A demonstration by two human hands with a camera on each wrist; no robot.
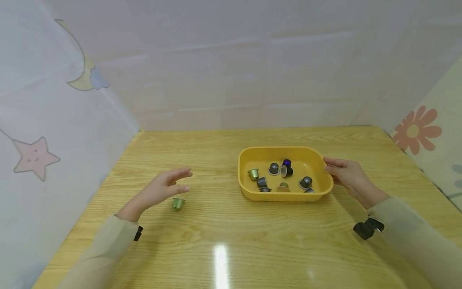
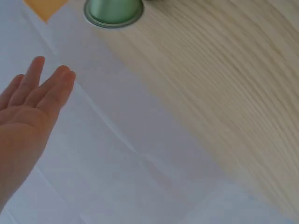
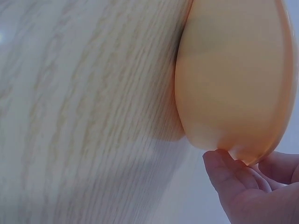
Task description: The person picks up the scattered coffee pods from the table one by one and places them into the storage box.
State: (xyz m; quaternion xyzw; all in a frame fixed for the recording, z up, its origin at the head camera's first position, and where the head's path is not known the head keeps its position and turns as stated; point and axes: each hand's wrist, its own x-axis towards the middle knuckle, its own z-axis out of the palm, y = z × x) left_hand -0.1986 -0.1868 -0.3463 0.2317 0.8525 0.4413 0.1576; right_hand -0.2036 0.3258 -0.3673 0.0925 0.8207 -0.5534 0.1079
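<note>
My left hand [image 1: 159,190] hovers over the table with thumb and fingers spread apart and nothing between them. Just below its thumb lies a green coffee capsule [image 1: 178,204], also seen as a green cup shape [image 2: 114,11] at the top of the left wrist view. At the right end of a yellow plastic basin [image 1: 281,196], my right hand [image 1: 348,176] grips the rim. In the right wrist view its fingers [image 3: 222,170] lie against the outer wall under the rim, the thumb up at the edge. Several coffee capsules, including a light green one [image 1: 253,174] and a dark one [image 1: 306,182], lie scattered inside.
The wooden table [image 1: 216,224] runs back to a pale sheet wall [image 1: 216,80]. Similar printed sheets stand at the left and right, with a star [image 1: 36,157] and a flower [image 1: 416,130]. Light reflects off the table near the front.
</note>
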